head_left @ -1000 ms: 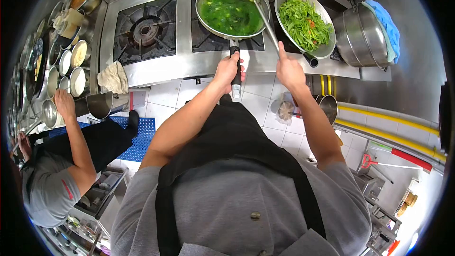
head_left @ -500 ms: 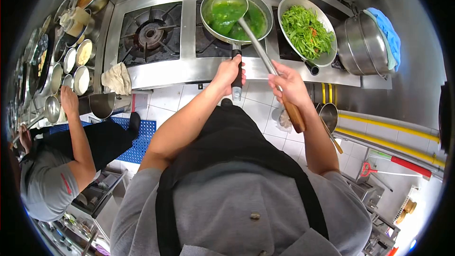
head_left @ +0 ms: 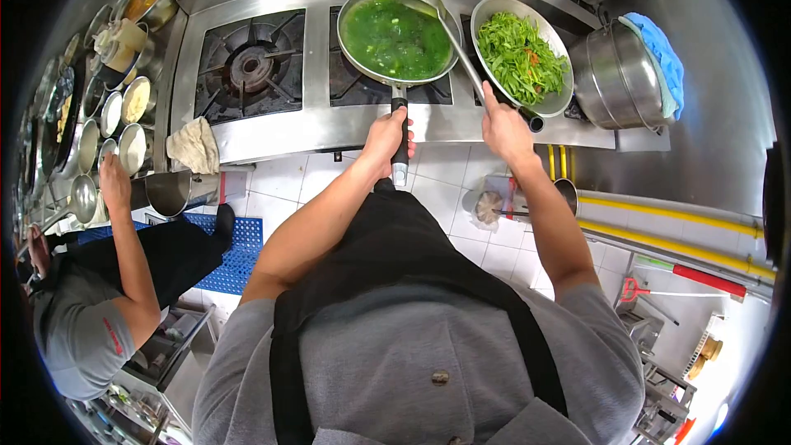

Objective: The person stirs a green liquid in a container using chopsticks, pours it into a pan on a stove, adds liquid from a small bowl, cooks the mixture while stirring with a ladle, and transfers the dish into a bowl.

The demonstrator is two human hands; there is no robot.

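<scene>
My left hand [head_left: 387, 138] is wrapped around the black handle of a frying pan [head_left: 398, 82] on the stove. Green liquid with bits of leafy greens [head_left: 394, 37] fills this pan. In my right hand [head_left: 506, 130] is the long metal shaft of a ladle [head_left: 463, 53]; its bowl rests tilted at the pan's far right side, partly in the liquid. Just right of it, a second pan [head_left: 493, 10] holds a heap of raw cut greens [head_left: 523, 53] with a few orange-red pieces. My right hand is close to that pan's handle.
An unused burner [head_left: 250, 70] lies left of the pan, and a cloth [head_left: 193, 147] hangs at the stove's edge. A large steel pot [head_left: 616, 78] with blue cloths stands right. At left, a co-worker's hand [head_left: 115, 185] reaches among bowls of ingredients [head_left: 132, 148].
The ladle's bowl has swung from the pan's middle to its far right side. My right hand has shifted up, its fingers now closed over the shaft. The view has shifted slightly.
</scene>
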